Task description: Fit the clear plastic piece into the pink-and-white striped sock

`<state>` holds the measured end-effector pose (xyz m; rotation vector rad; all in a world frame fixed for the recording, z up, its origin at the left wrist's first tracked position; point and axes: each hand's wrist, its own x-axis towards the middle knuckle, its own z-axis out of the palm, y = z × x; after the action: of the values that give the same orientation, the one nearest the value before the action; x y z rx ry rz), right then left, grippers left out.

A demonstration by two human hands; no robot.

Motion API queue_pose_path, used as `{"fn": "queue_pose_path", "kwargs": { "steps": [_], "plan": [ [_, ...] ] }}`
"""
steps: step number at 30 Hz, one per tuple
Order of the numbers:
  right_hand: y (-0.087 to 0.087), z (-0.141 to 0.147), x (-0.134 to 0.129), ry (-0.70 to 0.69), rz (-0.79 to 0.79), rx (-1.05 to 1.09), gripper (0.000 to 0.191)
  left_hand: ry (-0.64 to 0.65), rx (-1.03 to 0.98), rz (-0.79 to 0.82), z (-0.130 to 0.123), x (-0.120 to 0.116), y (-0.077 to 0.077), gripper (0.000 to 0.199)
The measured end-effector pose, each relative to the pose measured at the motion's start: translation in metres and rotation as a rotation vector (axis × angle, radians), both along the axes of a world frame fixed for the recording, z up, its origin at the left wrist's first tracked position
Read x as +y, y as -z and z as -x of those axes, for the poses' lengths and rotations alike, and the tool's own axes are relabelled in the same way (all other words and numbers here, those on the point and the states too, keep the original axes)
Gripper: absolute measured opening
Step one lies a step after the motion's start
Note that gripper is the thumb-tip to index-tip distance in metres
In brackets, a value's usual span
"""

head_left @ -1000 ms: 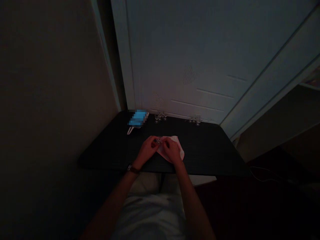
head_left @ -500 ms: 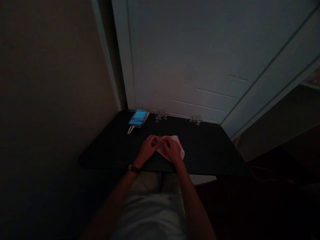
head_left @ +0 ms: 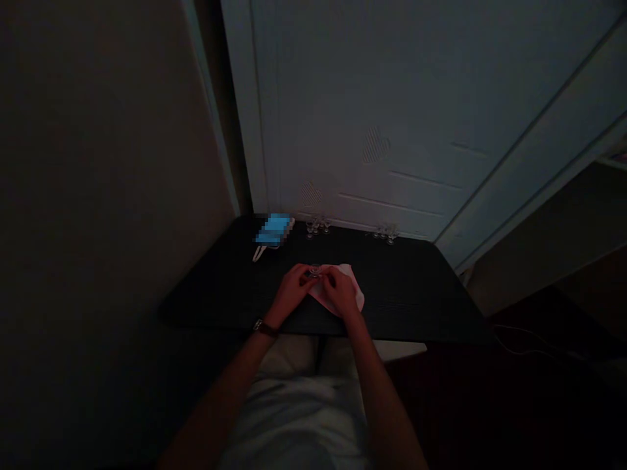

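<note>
Over the table's front half, my left hand (head_left: 292, 287) is closed with its fingertips round a small clear round piece (head_left: 315, 269), perhaps a suction cup; the dim light hides its exact kind. My right hand (head_left: 341, 290) meets it from the right, thumb and fingers pinched together at the piece's edge. A pale pink cloth (head_left: 359, 297) is gathered in and under my right hand, its corners spreading out to the right and below. How the right fingertips grip cloth and piece is partly hidden.
On the dark table (head_left: 416, 294), two clusters of similar clear pieces stand along the back, a left cluster (head_left: 318, 226) and a right cluster (head_left: 386, 233). A blurred blue-screened device (head_left: 274, 230) with a white strap lies back left. Behind rises a white panel (head_left: 343, 98).
Both hands stay together at the clear piece, with only slight finger movement. The whole view has shifted a little and looks darker.
</note>
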<state>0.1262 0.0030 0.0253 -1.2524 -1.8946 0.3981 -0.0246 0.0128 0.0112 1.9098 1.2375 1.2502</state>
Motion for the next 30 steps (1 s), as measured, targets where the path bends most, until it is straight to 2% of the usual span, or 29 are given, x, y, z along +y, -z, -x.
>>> {"fn": "queue_pose_path", "kwargs": {
  "steps": [10,14,19,30],
  "plan": [
    [0.0007,-0.0011,0.0015,0.018,0.022,-0.035,0.018,-0.023,0.011,-0.026,-0.0015,-0.0006,-0.0001,0.020],
    [0.0001,-0.0023,0.0013,-0.014,0.010,-0.018,0.020,-0.011,0.024,-0.035,-0.0024,-0.0031,-0.0037,0.020],
    [-0.0017,-0.0032,0.0005,0.028,0.049,-0.050,0.020,-0.014,0.019,-0.028,-0.0038,-0.0039,-0.0054,0.022],
    [-0.0014,-0.0042,-0.0003,0.018,-0.023,-0.045,0.020,-0.010,0.000,-0.014,-0.0036,-0.0034,-0.0044,0.020]
  ]
}}
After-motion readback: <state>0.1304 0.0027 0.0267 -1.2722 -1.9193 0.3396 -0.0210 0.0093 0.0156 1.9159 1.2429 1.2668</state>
